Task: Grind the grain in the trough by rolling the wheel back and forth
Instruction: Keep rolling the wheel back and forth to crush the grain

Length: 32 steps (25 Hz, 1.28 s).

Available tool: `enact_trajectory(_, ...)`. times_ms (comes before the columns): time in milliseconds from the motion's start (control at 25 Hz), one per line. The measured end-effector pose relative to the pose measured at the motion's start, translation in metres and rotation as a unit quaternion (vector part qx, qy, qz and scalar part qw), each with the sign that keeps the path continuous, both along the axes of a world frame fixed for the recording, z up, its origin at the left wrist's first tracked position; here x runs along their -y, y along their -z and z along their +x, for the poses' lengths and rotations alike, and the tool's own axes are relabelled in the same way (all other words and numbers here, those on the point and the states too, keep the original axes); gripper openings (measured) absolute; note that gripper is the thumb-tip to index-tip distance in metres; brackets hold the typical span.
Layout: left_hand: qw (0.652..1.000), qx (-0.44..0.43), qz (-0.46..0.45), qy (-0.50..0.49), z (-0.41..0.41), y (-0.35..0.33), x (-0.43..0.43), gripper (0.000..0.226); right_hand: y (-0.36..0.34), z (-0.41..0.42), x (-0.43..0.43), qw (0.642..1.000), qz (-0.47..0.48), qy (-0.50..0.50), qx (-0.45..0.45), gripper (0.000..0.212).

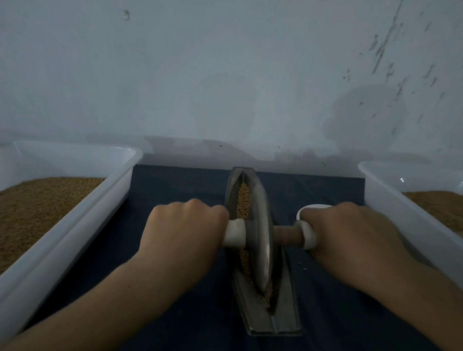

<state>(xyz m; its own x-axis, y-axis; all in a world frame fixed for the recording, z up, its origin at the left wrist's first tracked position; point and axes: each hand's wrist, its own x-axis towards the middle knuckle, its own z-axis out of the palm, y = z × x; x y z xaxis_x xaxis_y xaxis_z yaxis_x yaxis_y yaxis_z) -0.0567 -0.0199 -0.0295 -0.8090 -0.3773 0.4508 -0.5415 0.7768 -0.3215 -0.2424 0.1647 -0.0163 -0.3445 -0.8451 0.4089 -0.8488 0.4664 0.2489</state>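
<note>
The metal trough [271, 320] lies on a dark blue cloth [185, 184] with its long axis running from the person's body toward the wall, its far tip leaning slightly to the left. The wheel [259, 243] stands on edge inside it, roughly at mid-length and a little nearer the far end, so more bare channel shows on the near side. The axle [287, 235] crosses the trough at right angles, and that crossing decides the coming stroke: in my judgement the roll can only run straight away from or back toward the body, never sideways. The left hand [185, 226] has its fingers curled tightly round the white left handle [234, 232], close against the wheel. The right hand [350, 233] is wrapped the same way round the right handle [308, 234], a bit farther out, leaving a stretch of wooden axle bare. Neither hand is clearly nearer (they sit level across the trough), so an even push from both seems needed to stop the wheel skewing. Grain [243, 202] lines the groove ahead of and behind the wheel. A white tub [113, 191] of grain stands to the left and another tub [383, 198] to the right.
</note>
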Motion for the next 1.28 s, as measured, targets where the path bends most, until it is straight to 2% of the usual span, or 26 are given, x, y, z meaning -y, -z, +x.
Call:
enact_trajectory(80,1.000,-0.011,0.021,-0.010,-0.019,0.007,0.016,0.035,0.001,-0.010,0.024,0.999,0.012,0.036,-0.001,0.038)
enact_trajectory(280,0.998,-0.038,0.038,-0.032,-0.072,-0.004,0.058,0.004,-0.008,-0.053,0.096,0.996,0.017,0.073,0.036,0.013)
enact_trajectory(440,0.998,-0.015,0.053,-0.010,-0.051,-0.005,0.043,0.013,-0.002,-0.042,0.070,0.998,0.018,0.053,0.037,0.022)
enact_trajectory(560,1.000,-0.012,0.025,0.005,-0.014,0.006,0.014,0.023,0.003,-0.014,0.023,1.000,0.012,0.024,-0.006,0.031)
enact_trajectory(680,1.000,-0.001,0.013,0.008,0.003,0.004,-0.001,0.038,-0.002,-0.002,0.000,0.999,0.022,0.024,-0.018,0.019)
enact_trajectory(880,1.000,-0.012,0.028,-0.009,-0.035,0.004,0.029,0.016,0.004,-0.023,0.043,0.998,0.016,0.061,0.014,0.029)
enact_trajectory(1000,0.999,-0.020,0.022,-0.026,-0.070,-0.004,0.058,0.006,0.004,-0.049,0.086,0.996,-0.007,0.080,0.039,0.021)
enact_trajectory(1080,0.999,-0.020,0.022,-0.036,-0.081,-0.009,0.066,0.009,0.000,-0.058,0.101,0.996,-0.010,0.080,0.035,0.012)
enact_trajectory(1280,1.000,-0.010,0.018,-0.008,-0.043,-0.002,0.033,0.012,0.005,-0.031,0.053,0.998,0.003,0.058,0.034,0.032)
